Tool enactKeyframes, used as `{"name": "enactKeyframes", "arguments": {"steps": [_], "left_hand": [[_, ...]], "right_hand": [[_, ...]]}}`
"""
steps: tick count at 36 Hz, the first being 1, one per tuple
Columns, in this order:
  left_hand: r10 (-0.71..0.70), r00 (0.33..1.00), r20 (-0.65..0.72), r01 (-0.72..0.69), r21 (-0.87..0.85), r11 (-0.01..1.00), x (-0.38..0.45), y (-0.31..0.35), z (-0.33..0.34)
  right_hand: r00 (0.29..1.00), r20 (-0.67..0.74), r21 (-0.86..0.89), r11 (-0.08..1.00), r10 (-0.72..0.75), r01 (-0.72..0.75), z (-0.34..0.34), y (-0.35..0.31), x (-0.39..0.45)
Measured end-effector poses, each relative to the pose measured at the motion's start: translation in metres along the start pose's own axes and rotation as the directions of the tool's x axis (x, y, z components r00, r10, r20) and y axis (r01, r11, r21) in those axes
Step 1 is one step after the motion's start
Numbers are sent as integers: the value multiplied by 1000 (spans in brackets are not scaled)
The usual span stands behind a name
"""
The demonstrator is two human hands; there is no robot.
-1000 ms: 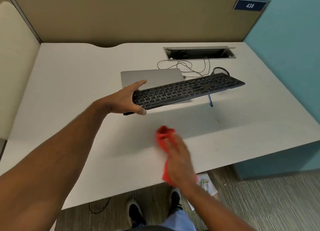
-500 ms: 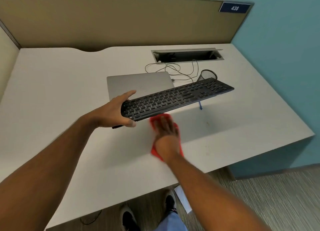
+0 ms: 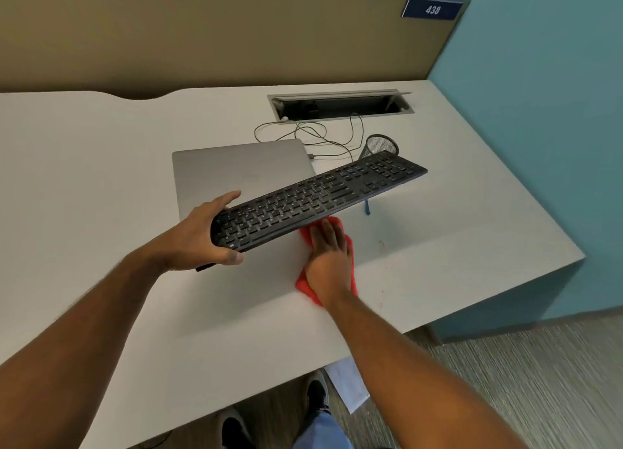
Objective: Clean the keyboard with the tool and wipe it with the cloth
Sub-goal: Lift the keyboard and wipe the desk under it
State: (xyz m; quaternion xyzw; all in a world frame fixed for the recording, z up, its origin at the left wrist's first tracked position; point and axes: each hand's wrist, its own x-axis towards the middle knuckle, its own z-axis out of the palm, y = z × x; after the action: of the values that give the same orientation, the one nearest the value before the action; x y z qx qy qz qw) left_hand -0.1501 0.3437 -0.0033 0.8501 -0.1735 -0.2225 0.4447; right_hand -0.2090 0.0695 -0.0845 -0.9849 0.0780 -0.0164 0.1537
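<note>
A black keyboard (image 3: pixel 323 195) is held up above the white desk (image 3: pixel 101 179), tilted, with my left hand (image 3: pixel 199 236) gripping its left end. Under the keyboard's front edge, my right hand (image 3: pixel 328 263) presses flat on a red cloth (image 3: pixel 350 246) lying on the desk. A small blue tool (image 3: pixel 366 207) pokes out below the keyboard's right part; most of it is hidden.
A closed grey laptop (image 3: pixel 236 168) lies behind the keyboard. A black mesh pen cup (image 3: pixel 379 147) lies tipped over beside loose cables (image 3: pixel 313 135) from the open cable tray (image 3: pixel 340 104). The desk's front edge is near; paper (image 3: pixel 347 383) lies on the floor.
My right hand carried the red cloth from near the desk's front edge forward, and now presses it flat under the keyboard. My left hand keeps the keyboard raised.
</note>
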Motion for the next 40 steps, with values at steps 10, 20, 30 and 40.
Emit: {"name": "enactKeyframes", "arguments": {"steps": [10, 20, 30, 40], "left_hand": [[-12, 1000, -18, 13, 51, 999, -5, -5, 15], [1, 1000, -8, 0, 52, 999, -15, -22, 33], [27, 1000, 13, -30, 277, 960, -22, -23, 47], [-5, 998, 63, -19, 373, 928, -34, -30, 53]], "right_hand": [[924, -177, 29, 940, 338, -339, -19, 96, -1], [917, -315, 190, 963, 244, -191, -41, 110, -63], [989, -72, -79, 987, 131, -137, -18, 81, -75], [849, -269, 87, 889, 455, -449, -46, 177, -94]]}}
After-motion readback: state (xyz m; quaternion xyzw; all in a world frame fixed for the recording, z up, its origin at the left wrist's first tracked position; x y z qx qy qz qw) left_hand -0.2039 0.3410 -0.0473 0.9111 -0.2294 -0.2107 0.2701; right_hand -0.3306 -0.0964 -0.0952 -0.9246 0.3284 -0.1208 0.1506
